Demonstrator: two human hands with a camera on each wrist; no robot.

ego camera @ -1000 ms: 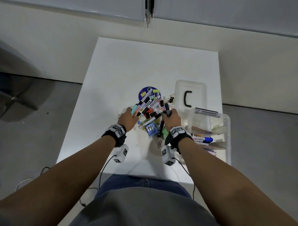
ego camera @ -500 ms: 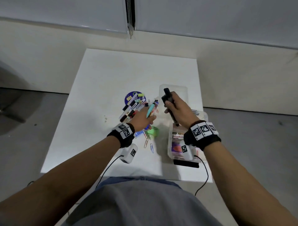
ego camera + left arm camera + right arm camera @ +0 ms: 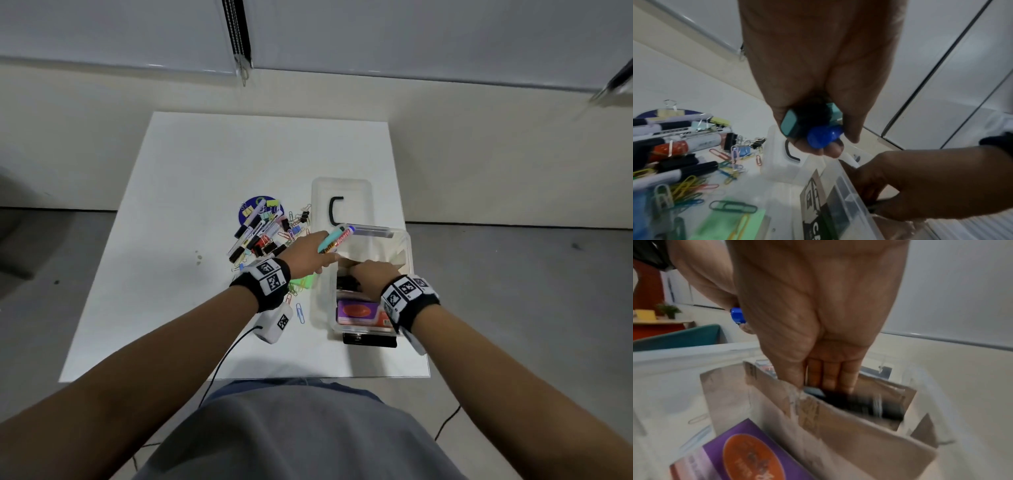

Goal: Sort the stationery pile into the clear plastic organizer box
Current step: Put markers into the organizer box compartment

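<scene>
My left hand (image 3: 318, 251) hovers at the left wall of the clear organizer box (image 3: 408, 250) and grips two markers together, a teal one (image 3: 330, 237) and a blue-capped whiteboard marker (image 3: 344, 237). In the left wrist view their ends, teal (image 3: 790, 125) and blue (image 3: 823, 137), poke out of the fist (image 3: 818, 142). My right hand (image 3: 368, 272) reaches down into the box. Its fingers (image 3: 830, 378) hold a black marker (image 3: 855, 402) inside a cardboard-divided compartment (image 3: 869, 433). The stationery pile (image 3: 263, 231) of markers, binder clips and paper clips lies left of the box.
The box's lid (image 3: 342, 192) with a black handle lies behind the box. A purple and orange pack (image 3: 359, 313) fills the box's near compartment. Loose paper clips (image 3: 299, 311) and a green notepad (image 3: 301, 283) lie under my left wrist. The table edge (image 3: 239, 379) runs close to my body.
My right hand has carried the black marker from above the lid down into the box. My left hand has lifted the two markers from the pile and moved right to the box.
</scene>
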